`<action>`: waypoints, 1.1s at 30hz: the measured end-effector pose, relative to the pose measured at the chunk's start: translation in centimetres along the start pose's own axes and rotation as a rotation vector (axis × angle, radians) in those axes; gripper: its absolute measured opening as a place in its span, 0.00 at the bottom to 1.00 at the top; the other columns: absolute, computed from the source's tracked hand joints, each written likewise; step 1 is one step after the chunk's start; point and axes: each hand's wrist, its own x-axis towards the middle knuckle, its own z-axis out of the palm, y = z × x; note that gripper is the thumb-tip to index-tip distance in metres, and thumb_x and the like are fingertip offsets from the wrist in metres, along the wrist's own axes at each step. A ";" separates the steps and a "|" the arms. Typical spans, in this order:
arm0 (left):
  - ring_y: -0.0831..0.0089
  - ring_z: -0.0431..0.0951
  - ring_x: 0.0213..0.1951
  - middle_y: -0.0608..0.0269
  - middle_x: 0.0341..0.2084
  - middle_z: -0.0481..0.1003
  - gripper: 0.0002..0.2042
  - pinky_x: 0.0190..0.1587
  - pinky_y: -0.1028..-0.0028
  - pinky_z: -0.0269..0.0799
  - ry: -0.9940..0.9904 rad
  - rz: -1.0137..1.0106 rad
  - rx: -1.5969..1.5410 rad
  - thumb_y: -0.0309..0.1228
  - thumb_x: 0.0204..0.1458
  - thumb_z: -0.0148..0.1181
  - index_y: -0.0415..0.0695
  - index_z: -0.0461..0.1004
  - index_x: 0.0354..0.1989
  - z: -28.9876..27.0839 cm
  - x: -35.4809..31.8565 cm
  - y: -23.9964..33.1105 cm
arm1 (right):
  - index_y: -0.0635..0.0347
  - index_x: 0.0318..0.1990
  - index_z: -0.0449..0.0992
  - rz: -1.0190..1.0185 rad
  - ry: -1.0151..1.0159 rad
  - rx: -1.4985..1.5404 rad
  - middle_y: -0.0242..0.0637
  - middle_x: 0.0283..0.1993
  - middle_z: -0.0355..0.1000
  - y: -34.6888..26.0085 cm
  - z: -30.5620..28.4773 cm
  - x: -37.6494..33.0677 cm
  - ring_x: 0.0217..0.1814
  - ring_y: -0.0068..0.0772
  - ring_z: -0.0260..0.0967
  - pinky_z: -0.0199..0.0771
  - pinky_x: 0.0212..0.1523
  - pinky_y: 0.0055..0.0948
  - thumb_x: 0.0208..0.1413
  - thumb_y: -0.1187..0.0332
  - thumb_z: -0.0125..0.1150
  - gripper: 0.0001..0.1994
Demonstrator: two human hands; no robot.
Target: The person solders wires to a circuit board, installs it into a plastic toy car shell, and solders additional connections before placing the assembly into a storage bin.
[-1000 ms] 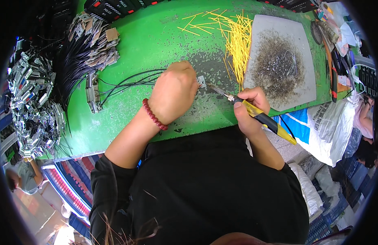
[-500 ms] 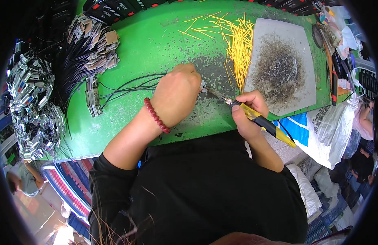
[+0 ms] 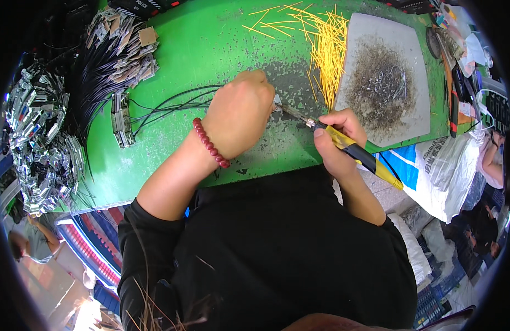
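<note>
My right hand (image 3: 343,135) grips a yellow-and-black soldering iron (image 3: 363,158) like a pen, its metal tip pointing left. Curled back-up over the table, my left hand (image 3: 243,110) is closed, with a red bead bracelet at the wrist. Black wires (image 3: 180,105) run under it from a small stack of metal-cased parts (image 3: 121,120) on the left. A small whitish piece (image 3: 277,100) shows beside the left fingers, close to the iron's tip. Whether the tip touches it, I cannot tell; the left fingertips are hidden.
Thin yellow sticks (image 3: 327,58) lie beyond the hands, beside a grey board (image 3: 362,30) with a dark, scorched middle. Silver metal parts (image 3: 42,138) are heaped at the left of the green table (image 3: 205,38), near a black-wired bundle of flat pieces (image 3: 131,52). Cutters (image 3: 453,113) lie far right.
The whole view has shifted slightly, with the table's things a little higher in the picture. Both hands keep nearly the same pose, the iron's tip still beside the left fingers.
</note>
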 end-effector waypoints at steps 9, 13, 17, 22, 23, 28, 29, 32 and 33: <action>0.49 0.73 0.36 0.48 0.29 0.71 0.05 0.39 0.58 0.71 0.011 -0.001 -0.014 0.23 0.46 0.59 0.33 0.73 0.24 -0.1 0.1 0.4 | 0.62 0.39 0.69 -0.090 0.090 0.167 0.25 0.28 0.66 1.0 -0.3 -0.8 0.27 0.11 0.57 0.57 0.28 0.17 0.53 0.72 0.66 0.11; 0.50 0.73 0.35 0.49 0.29 0.71 0.06 0.39 0.58 0.71 0.004 0.010 -0.001 0.23 0.46 0.60 0.34 0.72 0.23 0.0 -0.1 0.1 | 0.61 0.39 0.66 -0.072 0.044 0.115 0.28 0.30 0.65 0.7 -0.2 -1.3 0.28 0.14 0.57 0.58 0.31 0.18 0.54 0.73 0.63 0.11; 0.50 0.73 0.36 0.50 0.30 0.72 0.05 0.38 0.59 0.71 -0.012 -0.026 -0.026 0.23 0.46 0.61 0.34 0.72 0.23 0.1 -0.2 0.2 | 0.60 0.39 0.66 -0.036 0.008 0.108 0.29 0.31 0.66 0.7 -1.0 -1.9 0.29 0.15 0.58 0.59 0.32 0.19 0.54 0.73 0.62 0.11; 0.50 0.73 0.35 0.50 0.29 0.71 0.05 0.38 0.59 0.70 0.016 -0.003 -0.049 0.21 0.45 0.61 0.34 0.71 0.23 0.1 0.0 0.1 | 0.61 0.37 0.69 -0.223 0.191 -0.001 0.27 0.28 0.67 -0.1 -4.0 -1.8 0.25 0.12 0.59 0.60 0.25 0.18 0.48 0.75 0.65 0.10; 0.50 0.73 0.35 0.50 0.29 0.71 0.05 0.38 0.59 0.70 0.015 0.000 -0.049 0.21 0.45 0.61 0.34 0.71 0.23 0.0 -0.2 0.2 | 0.62 0.37 0.66 -0.205 0.253 -0.065 0.35 0.31 0.68 0.0 -5.2 -2.0 0.29 0.18 0.63 0.65 0.32 0.21 0.53 0.71 0.63 0.11; 0.49 0.71 0.31 0.49 0.24 0.69 0.05 0.34 0.60 0.67 0.044 0.085 -0.098 0.20 0.45 0.59 0.35 0.68 0.23 0.2 0.1 0.0 | 0.61 0.33 0.70 -0.223 0.610 -0.049 0.25 0.27 0.66 1.1 -11.5 -1.7 0.26 0.13 0.59 0.60 0.26 0.18 0.49 0.78 0.58 0.05; 0.49 0.71 0.32 0.48 0.25 0.70 0.05 0.35 0.58 0.68 0.022 0.073 -0.070 0.20 0.45 0.60 0.35 0.69 0.23 0.2 0.0 -0.2 | 0.60 0.33 0.71 -0.191 0.632 -0.085 0.25 0.26 0.65 0.9 -11.8 -1.7 0.26 0.13 0.60 0.61 0.26 0.19 0.48 0.78 0.59 0.05; 0.49 0.71 0.31 0.48 0.25 0.70 0.06 0.35 0.58 0.68 -0.033 0.090 -0.009 0.19 0.43 0.60 0.35 0.68 0.22 -0.1 -0.4 -0.5 | 0.58 0.30 0.72 -0.098 0.614 -0.062 0.26 0.26 0.67 0.9 -11.7 -1.1 0.27 0.15 0.62 0.64 0.28 0.21 0.44 0.74 0.64 0.06; 0.50 0.70 0.30 0.49 0.24 0.69 0.06 0.35 0.59 0.67 -0.029 0.079 -0.024 0.18 0.42 0.60 0.35 0.67 0.22 -0.4 -0.6 0.0 | 0.58 0.29 0.72 -0.108 0.618 -0.139 0.26 0.25 0.67 2.3 -12.0 -1.1 0.27 0.15 0.62 0.63 0.27 0.22 0.42 0.73 0.65 0.07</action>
